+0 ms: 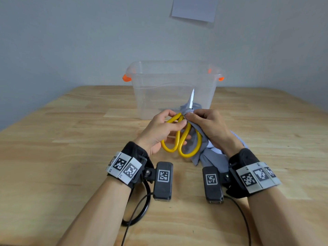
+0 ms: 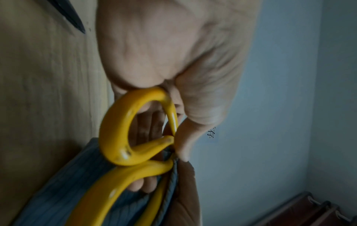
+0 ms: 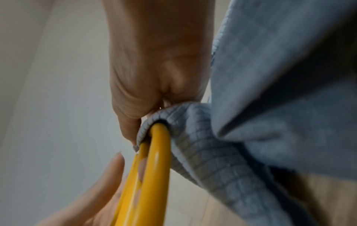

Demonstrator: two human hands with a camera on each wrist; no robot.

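Observation:
Yellow-handled scissors (image 1: 181,137) are held above the wooden table (image 1: 71,139), their steel blade (image 1: 191,100) pointing away from me toward the bin. My left hand (image 1: 163,128) grips the yellow handles (image 2: 123,137), thumb and fingers curled round the loops. My right hand (image 1: 204,123) pinches a grey-blue waffle cloth (image 1: 207,157) round the scissors near the pivot. In the right wrist view the cloth (image 3: 222,152) wraps over a yellow handle (image 3: 154,160). The rest of the cloth hangs down under my right wrist.
A clear plastic storage bin (image 1: 174,86) with orange latches (image 1: 126,78) stands on the table just beyond the hands, against the grey wall. A sheet of paper (image 1: 194,8) is stuck on the wall above. Black cables (image 1: 138,210) trail from the wrist cameras.

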